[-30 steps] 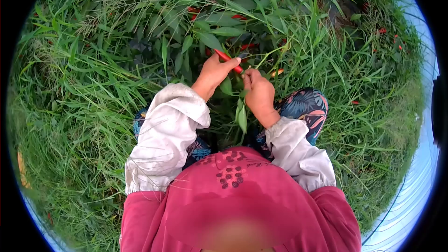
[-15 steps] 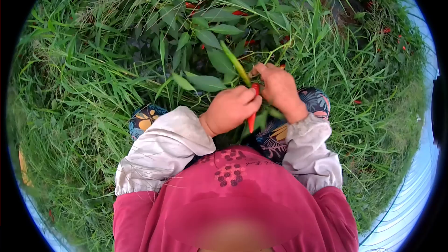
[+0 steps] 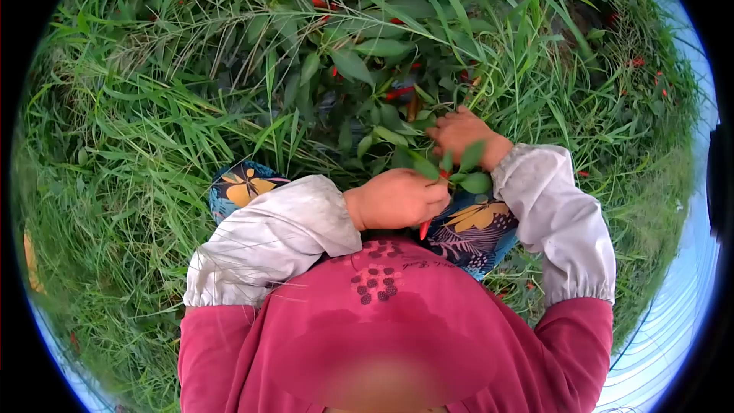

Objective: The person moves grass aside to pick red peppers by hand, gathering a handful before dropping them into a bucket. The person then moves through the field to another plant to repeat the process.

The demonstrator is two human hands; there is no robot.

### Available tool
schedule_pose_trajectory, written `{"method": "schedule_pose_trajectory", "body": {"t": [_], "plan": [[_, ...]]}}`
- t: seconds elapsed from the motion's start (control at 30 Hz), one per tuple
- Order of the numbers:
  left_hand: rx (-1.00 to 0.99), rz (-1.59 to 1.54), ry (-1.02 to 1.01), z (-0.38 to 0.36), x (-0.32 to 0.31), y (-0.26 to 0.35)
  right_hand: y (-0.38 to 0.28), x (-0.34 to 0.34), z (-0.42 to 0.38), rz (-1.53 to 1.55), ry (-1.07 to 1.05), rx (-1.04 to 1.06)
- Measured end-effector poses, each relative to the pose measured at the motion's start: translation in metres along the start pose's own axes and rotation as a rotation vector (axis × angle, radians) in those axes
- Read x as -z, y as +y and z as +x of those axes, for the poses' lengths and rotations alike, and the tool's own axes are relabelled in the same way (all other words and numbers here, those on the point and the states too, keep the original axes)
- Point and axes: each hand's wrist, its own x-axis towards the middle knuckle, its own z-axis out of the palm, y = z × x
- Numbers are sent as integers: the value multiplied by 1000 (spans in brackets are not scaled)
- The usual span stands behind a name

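My left hand (image 3: 401, 200) is closed around a red chili pepper (image 3: 424, 229), whose tip hangs below the fingers in front of my shirt. A bit of red also shows above the fingertips, beside green leaves (image 3: 475, 183). Up and to the right, my right hand (image 3: 468, 139) reaches into the chili plant (image 3: 390, 118) with bent fingers. Leaves partly cover that hand, and what its fingertips grip is hidden. Just beyond it, another red chili (image 3: 399, 93) hangs among the foliage.
Tall grass (image 3: 153, 130) surrounds the plant on both sides. More red chilies (image 3: 323, 3) show deeper in the foliage, and others (image 3: 637, 62) lie far right. My patterned knees (image 3: 243, 183) are bent beneath my arms. Pale blue sheeting (image 3: 657, 321) borders the right side.
My left hand has moved slightly down and right with the red chili. My right hand has drawn away rightward from it into the plant. The green chili seen between the hands no longer shows.
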Motion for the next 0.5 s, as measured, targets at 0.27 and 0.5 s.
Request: {"method": "schedule_pose_trajectory", "body": {"t": [0.27, 0.5], "plan": [[-142, -74, 193, 4, 6, 20, 21, -32, 7, -266, -153, -111], [1005, -940, 549, 5, 20, -16, 62, -117, 40, -515, -117, -105]]}}
